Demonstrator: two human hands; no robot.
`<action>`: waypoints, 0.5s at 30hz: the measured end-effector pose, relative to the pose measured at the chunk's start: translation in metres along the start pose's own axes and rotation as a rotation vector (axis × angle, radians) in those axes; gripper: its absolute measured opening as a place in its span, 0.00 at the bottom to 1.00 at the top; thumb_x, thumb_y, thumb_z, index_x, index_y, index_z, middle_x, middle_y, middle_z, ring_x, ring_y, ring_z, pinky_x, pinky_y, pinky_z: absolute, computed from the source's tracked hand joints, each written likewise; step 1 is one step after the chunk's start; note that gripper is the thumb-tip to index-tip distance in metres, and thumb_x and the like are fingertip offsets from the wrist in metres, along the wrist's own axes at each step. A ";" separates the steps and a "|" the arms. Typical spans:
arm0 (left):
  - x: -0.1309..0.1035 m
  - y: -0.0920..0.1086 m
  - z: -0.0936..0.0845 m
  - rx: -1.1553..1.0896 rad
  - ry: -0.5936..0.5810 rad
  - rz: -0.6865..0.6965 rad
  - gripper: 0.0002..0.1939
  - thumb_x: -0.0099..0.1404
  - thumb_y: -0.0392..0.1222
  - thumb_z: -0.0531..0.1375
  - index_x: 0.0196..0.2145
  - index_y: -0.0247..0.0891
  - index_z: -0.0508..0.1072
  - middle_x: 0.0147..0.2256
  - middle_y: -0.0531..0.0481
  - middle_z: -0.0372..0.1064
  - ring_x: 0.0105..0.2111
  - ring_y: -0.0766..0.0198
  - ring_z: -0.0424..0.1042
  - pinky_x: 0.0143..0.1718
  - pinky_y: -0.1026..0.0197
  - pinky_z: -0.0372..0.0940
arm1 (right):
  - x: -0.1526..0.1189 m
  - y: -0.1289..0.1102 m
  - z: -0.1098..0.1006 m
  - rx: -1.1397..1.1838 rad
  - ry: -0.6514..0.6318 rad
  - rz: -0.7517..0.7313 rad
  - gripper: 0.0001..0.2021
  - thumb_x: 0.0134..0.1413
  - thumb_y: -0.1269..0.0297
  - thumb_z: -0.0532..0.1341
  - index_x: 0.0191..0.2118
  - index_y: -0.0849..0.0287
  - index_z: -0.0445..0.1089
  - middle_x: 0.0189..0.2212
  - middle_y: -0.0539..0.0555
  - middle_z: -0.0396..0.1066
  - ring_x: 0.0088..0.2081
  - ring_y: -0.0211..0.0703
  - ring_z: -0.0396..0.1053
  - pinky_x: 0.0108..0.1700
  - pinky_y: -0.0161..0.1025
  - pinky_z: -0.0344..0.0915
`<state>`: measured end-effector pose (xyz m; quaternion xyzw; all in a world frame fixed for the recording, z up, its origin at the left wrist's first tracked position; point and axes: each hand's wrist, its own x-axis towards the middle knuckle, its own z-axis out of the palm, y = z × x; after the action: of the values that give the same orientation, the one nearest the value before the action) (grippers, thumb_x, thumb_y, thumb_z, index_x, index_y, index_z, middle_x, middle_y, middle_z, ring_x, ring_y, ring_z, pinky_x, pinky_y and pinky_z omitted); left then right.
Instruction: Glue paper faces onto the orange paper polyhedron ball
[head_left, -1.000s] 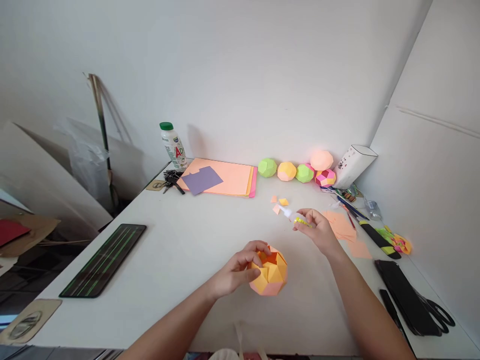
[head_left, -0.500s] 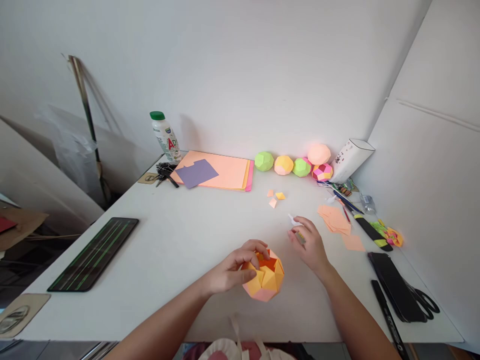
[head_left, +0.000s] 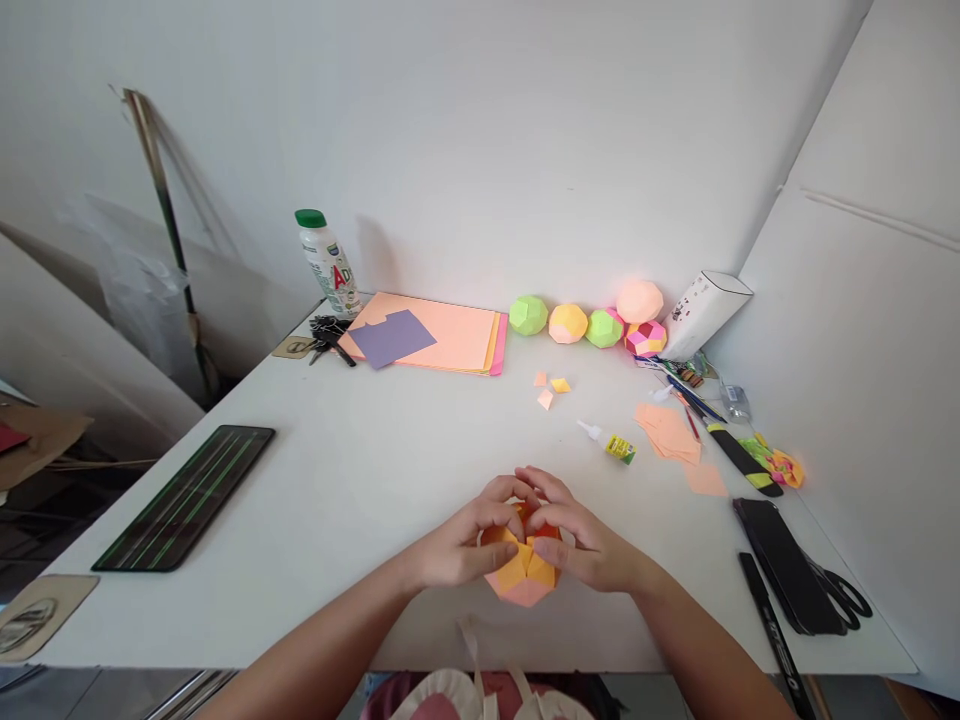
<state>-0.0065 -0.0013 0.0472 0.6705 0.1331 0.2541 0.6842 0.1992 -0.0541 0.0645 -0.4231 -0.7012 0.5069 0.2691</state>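
Close to me, over the front part of the table, is a yellow and pale-orange folded paper ball (head_left: 523, 585) with an opening at its top. My left hand (head_left: 476, 530) grips its left side, thumb outside and fingers reaching into the opening. From the right, my right hand (head_left: 581, 535) pinches the rim of that opening, its thumb near the left one. The inside of the ball is mostly hidden by my fingers. Beyond my right hand a small glue bottle (head_left: 619, 448) with a white nozzle lies on its side.
Small paper pieces (head_left: 546, 399) lie mid-table, with orange paper squares (head_left: 667, 433) to their right. Finished paper balls (head_left: 568, 323) line the wall beside stacked coloured sheets (head_left: 457, 335). A cutter (head_left: 742, 460), scissors (head_left: 844, 592) and marker (head_left: 772, 620) are at right; a dark tablet-like panel (head_left: 187, 497) is left.
My right hand has left the glue bottle on the table and moved down and left onto the paper ball. My left hand has stayed on the ball.
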 end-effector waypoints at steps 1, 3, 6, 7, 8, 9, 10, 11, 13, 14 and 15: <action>0.000 0.000 0.000 -0.007 0.004 -0.001 0.08 0.61 0.43 0.58 0.27 0.37 0.68 0.47 0.43 0.57 0.52 0.49 0.57 0.51 0.47 0.58 | 0.000 0.000 -0.001 0.018 0.002 0.002 0.10 0.61 0.59 0.56 0.40 0.56 0.71 0.66 0.57 0.43 0.67 0.51 0.38 0.63 0.55 0.48; 0.001 0.001 0.000 -0.013 0.009 0.001 0.07 0.60 0.42 0.58 0.26 0.37 0.67 0.48 0.43 0.57 0.53 0.48 0.57 0.52 0.47 0.57 | 0.000 0.000 -0.002 0.027 0.020 -0.005 0.09 0.60 0.59 0.56 0.40 0.55 0.71 0.66 0.56 0.43 0.66 0.51 0.41 0.63 0.54 0.48; 0.002 -0.001 -0.001 -0.009 0.007 -0.002 0.06 0.60 0.40 0.58 0.26 0.37 0.67 0.48 0.43 0.57 0.53 0.49 0.57 0.52 0.49 0.57 | 0.000 0.001 -0.002 -0.029 0.079 -0.054 0.08 0.59 0.60 0.58 0.39 0.54 0.72 0.64 0.56 0.47 0.65 0.51 0.45 0.63 0.54 0.48; 0.002 -0.002 -0.001 -0.005 0.007 -0.003 0.06 0.59 0.40 0.58 0.26 0.37 0.68 0.48 0.43 0.57 0.54 0.49 0.57 0.52 0.49 0.57 | 0.000 0.001 -0.003 -0.055 0.103 -0.077 0.07 0.58 0.61 0.59 0.38 0.54 0.73 0.62 0.56 0.50 0.64 0.51 0.47 0.62 0.54 0.49; 0.002 -0.003 -0.001 0.003 0.006 0.000 0.06 0.59 0.40 0.58 0.26 0.37 0.68 0.47 0.43 0.58 0.54 0.49 0.56 0.52 0.49 0.57 | 0.000 0.001 -0.003 -0.079 0.129 -0.099 0.06 0.57 0.61 0.59 0.37 0.54 0.74 0.59 0.56 0.54 0.63 0.51 0.49 0.61 0.53 0.51; 0.002 -0.004 -0.001 0.010 0.007 0.002 0.05 0.59 0.39 0.58 0.27 0.37 0.68 0.47 0.43 0.58 0.55 0.49 0.56 0.53 0.50 0.57 | 0.001 0.001 -0.003 -0.101 0.157 -0.124 0.06 0.56 0.62 0.60 0.35 0.53 0.74 0.56 0.56 0.58 0.61 0.51 0.52 0.60 0.52 0.54; 0.001 -0.005 -0.001 0.016 0.009 0.003 0.05 0.59 0.39 0.58 0.27 0.37 0.68 0.47 0.43 0.59 0.55 0.49 0.55 0.53 0.50 0.57 | 0.001 0.001 -0.003 -0.122 0.187 -0.151 0.05 0.56 0.63 0.61 0.34 0.53 0.75 0.51 0.57 0.62 0.59 0.50 0.55 0.59 0.51 0.56; 0.001 -0.006 -0.001 0.021 0.011 0.004 0.04 0.59 0.39 0.58 0.27 0.37 0.68 0.48 0.43 0.59 0.55 0.50 0.55 0.53 0.50 0.57 | 0.001 0.000 -0.004 -0.141 0.217 -0.176 0.04 0.55 0.64 0.62 0.33 0.53 0.75 0.46 0.57 0.64 0.56 0.50 0.57 0.57 0.51 0.59; 0.001 -0.006 -0.001 0.023 0.015 -0.001 0.04 0.59 0.38 0.58 0.28 0.37 0.68 0.48 0.43 0.58 0.54 0.50 0.57 0.52 0.50 0.57 | 0.001 -0.001 -0.004 -0.164 0.254 -0.218 0.04 0.54 0.65 0.63 0.31 0.52 0.76 0.37 0.56 0.67 0.52 0.50 0.60 0.53 0.50 0.62; 0.001 -0.006 -0.001 0.021 0.018 -0.002 0.03 0.59 0.38 0.57 0.28 0.37 0.68 0.48 0.42 0.58 0.53 0.50 0.58 0.52 0.49 0.57 | 0.002 -0.002 -0.004 -0.163 0.257 -0.231 0.04 0.53 0.66 0.63 0.32 0.52 0.76 0.33 0.55 0.69 0.50 0.50 0.61 0.51 0.49 0.64; 0.001 -0.006 -0.001 0.019 0.020 0.000 0.03 0.59 0.37 0.57 0.28 0.36 0.68 0.48 0.42 0.58 0.52 0.51 0.59 0.52 0.49 0.58 | 0.002 -0.002 -0.004 -0.156 0.253 -0.239 0.04 0.54 0.67 0.63 0.33 0.52 0.76 0.31 0.55 0.70 0.48 0.50 0.61 0.49 0.49 0.65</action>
<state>-0.0051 0.0002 0.0418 0.6744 0.1425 0.2595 0.6765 0.2008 -0.0512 0.0677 -0.4168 -0.7442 0.3580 0.3798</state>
